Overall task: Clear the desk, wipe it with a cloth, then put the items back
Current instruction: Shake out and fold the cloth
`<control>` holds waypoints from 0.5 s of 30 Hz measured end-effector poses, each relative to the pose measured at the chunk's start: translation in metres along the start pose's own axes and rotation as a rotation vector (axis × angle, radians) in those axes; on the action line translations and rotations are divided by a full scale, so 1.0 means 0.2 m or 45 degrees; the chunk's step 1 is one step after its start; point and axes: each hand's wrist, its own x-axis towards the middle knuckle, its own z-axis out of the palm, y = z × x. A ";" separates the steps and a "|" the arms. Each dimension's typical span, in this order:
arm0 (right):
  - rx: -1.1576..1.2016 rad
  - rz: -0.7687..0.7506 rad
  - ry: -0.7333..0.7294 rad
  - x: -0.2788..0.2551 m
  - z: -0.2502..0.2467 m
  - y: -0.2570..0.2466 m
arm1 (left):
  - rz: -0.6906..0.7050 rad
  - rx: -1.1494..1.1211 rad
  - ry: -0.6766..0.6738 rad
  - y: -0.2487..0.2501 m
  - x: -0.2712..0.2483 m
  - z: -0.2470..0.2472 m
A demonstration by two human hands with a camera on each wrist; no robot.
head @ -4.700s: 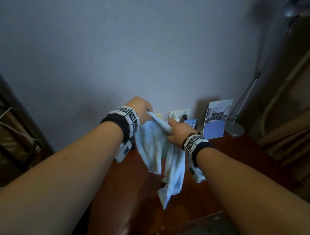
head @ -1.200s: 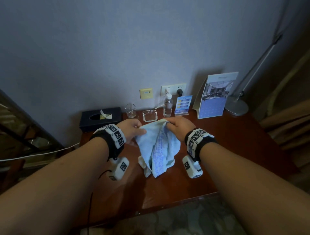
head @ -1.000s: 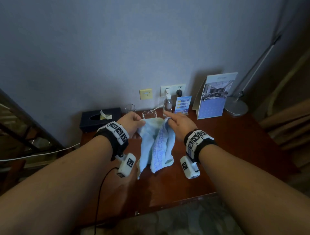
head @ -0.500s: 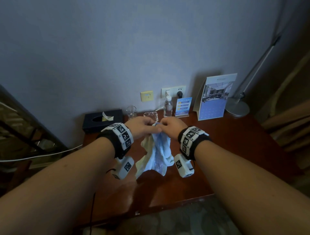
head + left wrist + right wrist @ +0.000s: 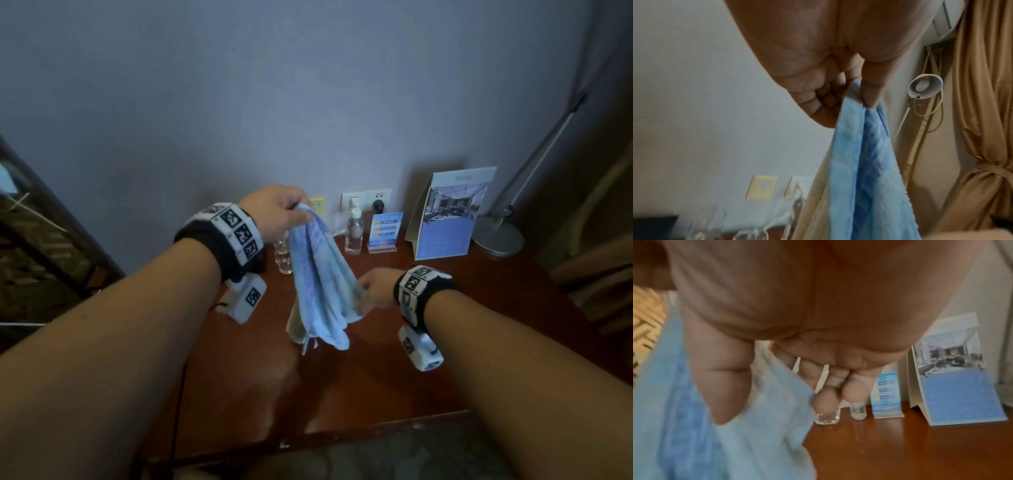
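A light blue cloth (image 5: 322,284) hangs in folds above the red-brown desk (image 5: 394,370). My left hand (image 5: 277,212) is raised and pinches the cloth's top corner (image 5: 857,100) between thumb and curled fingers. My right hand (image 5: 375,289) is lower, to the right, and pinches the cloth's lower edge (image 5: 777,386) between thumb and fingers. Along the wall stand a drinking glass (image 5: 283,255), a clear pump bottle (image 5: 354,231), a small blue sign (image 5: 383,232) and a tent-shaped calendar card (image 5: 445,214). A glass ashtray (image 5: 827,417) shows in the right wrist view.
A round lamp base (image 5: 498,238) with a slanted pole stands at the desk's back right corner. Wall sockets (image 5: 366,202) with a black plug sit behind the bottle. A gold curtain (image 5: 986,113) hangs to the right. A dark frame (image 5: 51,240) stands left of the desk.
My hands were together at the cloth's top. The left hand has since lifted the cloth by one corner, and the right hand has slid down to its lower edge.
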 end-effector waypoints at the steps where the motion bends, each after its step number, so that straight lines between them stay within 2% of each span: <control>1: -0.119 0.057 -0.041 0.00 0.00 0.02 | 0.015 -0.007 0.029 0.01 0.01 -0.06; 4: -0.336 0.219 -0.044 -0.01 -0.01 0.09 | 0.005 0.054 0.089 0.02 0.01 -0.22; 7: -0.371 0.233 0.076 -0.04 -0.10 0.13 | -0.003 0.291 0.120 0.00 -0.01 -0.27; 9: -0.354 0.188 0.203 -0.08 -0.20 0.14 | -0.043 0.361 0.180 -0.04 -0.02 -0.26; 12: -0.269 0.146 0.419 -0.13 -0.35 0.17 | -0.166 0.312 0.256 -0.12 -0.04 -0.25; 15: -0.219 0.096 0.636 -0.18 -0.44 0.19 | -0.217 0.307 0.289 -0.18 -0.06 -0.22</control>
